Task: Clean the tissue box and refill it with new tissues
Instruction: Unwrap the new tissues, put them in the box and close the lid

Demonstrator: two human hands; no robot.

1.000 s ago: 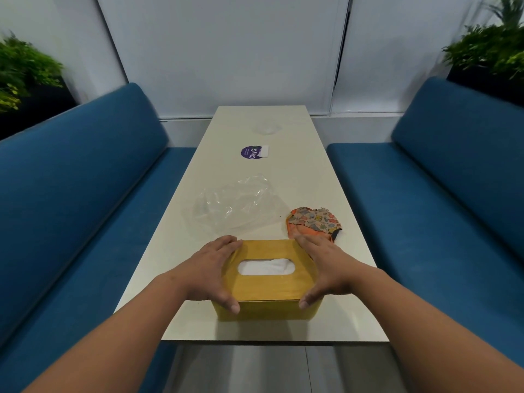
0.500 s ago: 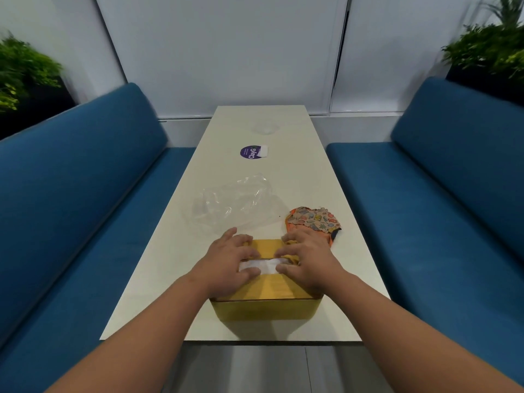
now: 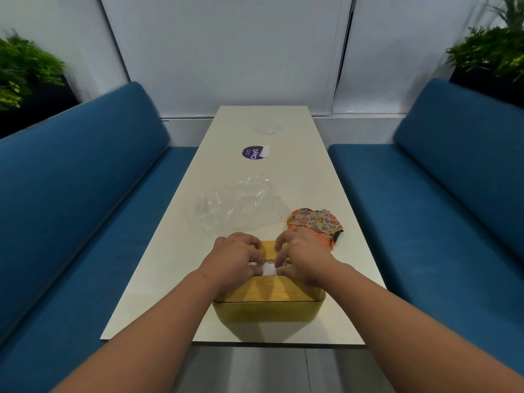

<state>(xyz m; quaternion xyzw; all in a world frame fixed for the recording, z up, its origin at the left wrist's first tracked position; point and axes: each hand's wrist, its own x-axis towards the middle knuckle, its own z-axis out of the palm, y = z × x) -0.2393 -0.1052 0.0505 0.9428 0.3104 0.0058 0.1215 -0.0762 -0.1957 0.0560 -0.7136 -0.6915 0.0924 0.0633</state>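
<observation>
**Both hands at the slot of the tissue box**

Blue benches [image 3: 85,177] flank a long white table [image 3: 326,177], planters in the far corners. At the near end sits the yellow tissue box [image 3: 269,310], lid on. The left hand [image 3: 235,258] and right hand [image 3: 303,258] rest on its top, fingers curled over the white tissue [image 3: 269,269] in the slot (apparently pinching it). Beyond lie a clear plastic wrapper [image 3: 235,205] and, just beside the right hand, a patterned cloth [image 3: 314,221]. Farther off is a purple sticker [image 3: 252,152].
</observation>
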